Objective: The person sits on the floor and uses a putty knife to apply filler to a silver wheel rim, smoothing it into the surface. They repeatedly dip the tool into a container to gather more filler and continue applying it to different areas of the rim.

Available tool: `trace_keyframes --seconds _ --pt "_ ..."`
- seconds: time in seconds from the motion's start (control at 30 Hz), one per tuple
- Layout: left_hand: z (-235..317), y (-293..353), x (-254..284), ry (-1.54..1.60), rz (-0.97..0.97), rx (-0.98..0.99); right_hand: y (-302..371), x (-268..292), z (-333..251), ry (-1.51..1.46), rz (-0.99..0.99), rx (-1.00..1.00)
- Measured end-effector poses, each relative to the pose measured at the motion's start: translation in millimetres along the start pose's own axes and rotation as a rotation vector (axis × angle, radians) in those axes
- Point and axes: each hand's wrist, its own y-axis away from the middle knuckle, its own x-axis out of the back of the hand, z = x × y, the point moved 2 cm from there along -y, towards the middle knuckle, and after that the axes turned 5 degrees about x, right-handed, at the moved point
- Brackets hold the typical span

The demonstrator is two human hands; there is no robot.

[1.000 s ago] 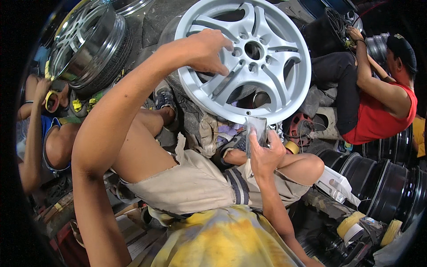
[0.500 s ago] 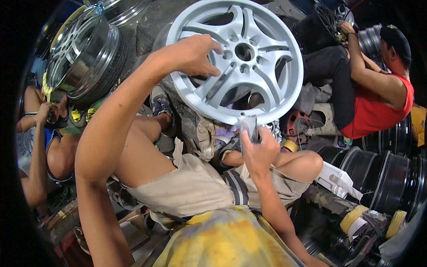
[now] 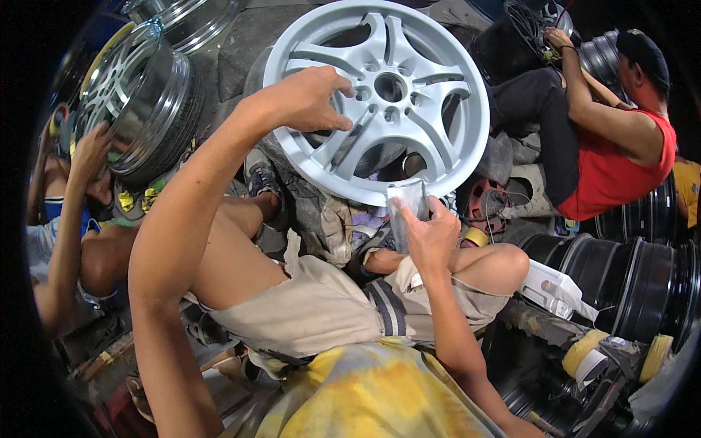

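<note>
A pale grey wheel rim (image 3: 438, 135) with split spokes is tilted in front of me. Over its left side is my left hand (image 3: 314, 101), thumb and forefinger spread and curved beside the spokes near the hub. Whether those fingertips touch the metal I cannot tell, and the other fingers are partly hidden. At the wheel's lower edge my right hand (image 3: 429, 237) pinches a thin, worn grey sheet that looks like sandpaper (image 3: 406, 201). The sheet's upper end overlaps the rim's lip.
A person in a red top (image 3: 621, 160) sits at the right. Behind me on that side lie black wheels (image 3: 642, 285) and yellow tape rolls (image 3: 584, 358). Another person's arm (image 3: 87, 157) is beside a chrome wheel (image 3: 150, 95) at the left. Cloths (image 3: 337, 230) lie below the rim.
The grey sheet, blurred before, is now sharper and stands up along the rim's lower edge. The whole view has shifted slightly. At the left, the other person's hand has risen to the chrome wheel.
</note>
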Motion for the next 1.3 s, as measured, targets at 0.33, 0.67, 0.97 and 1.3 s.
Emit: trace_keyframes --seconds 0.33,0.67,0.97,1.3 --pt "-9 2 -5 -0.01 0.037 -0.017 -15 0 13 -0.124 -0.229 -0.144" --pt "-10 3 1 -0.019 -0.017 0.017 -20 -4 40 -0.128 -0.22 -0.052" --pt "-8 3 -4 -0.008 -0.012 0.026 -28 1 25 -0.048 -0.291 -0.142" --pt "15 9 -27 -0.128 -0.033 -0.015 21 -3 41 0.041 -0.492 0.06"
